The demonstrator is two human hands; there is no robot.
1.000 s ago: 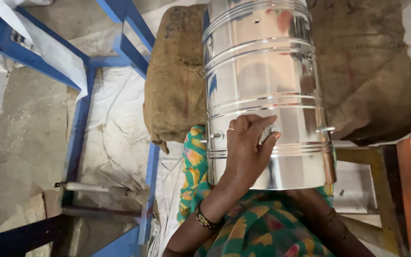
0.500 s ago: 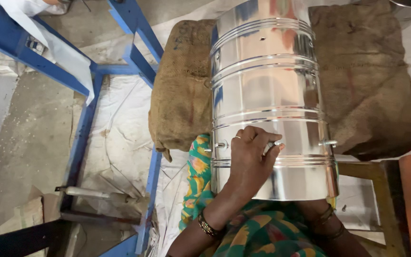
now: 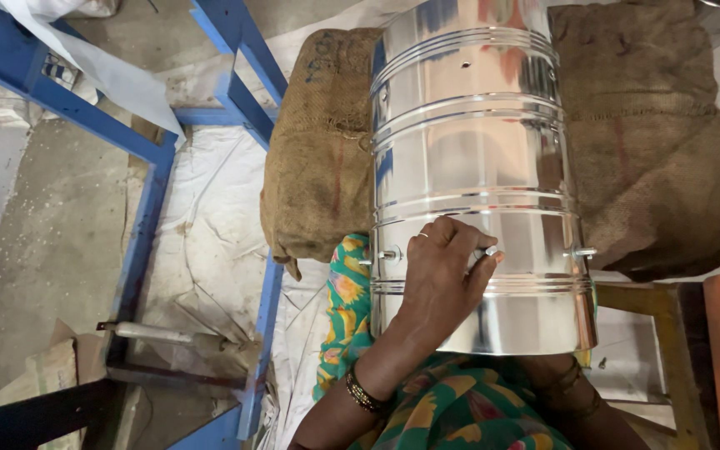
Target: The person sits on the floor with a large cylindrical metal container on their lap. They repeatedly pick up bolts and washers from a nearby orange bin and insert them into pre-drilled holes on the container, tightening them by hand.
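soft, even daylight is filling the scene, with no hard shadows lying anywhere. under the left hand (image 3: 439, 279), the steel drum (image 3: 472, 183) is throwing back pale glare and smeared blue and orange reflections. beyond the hand, the burlap sack (image 3: 660, 142) is showing sharp weave. edges are bending slightly outward; nothing is blurring noticeably.

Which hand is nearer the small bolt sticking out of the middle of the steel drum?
Left. The left hand pinches the middle bolt on the steel drum; the right hand is hidden beneath the drum.
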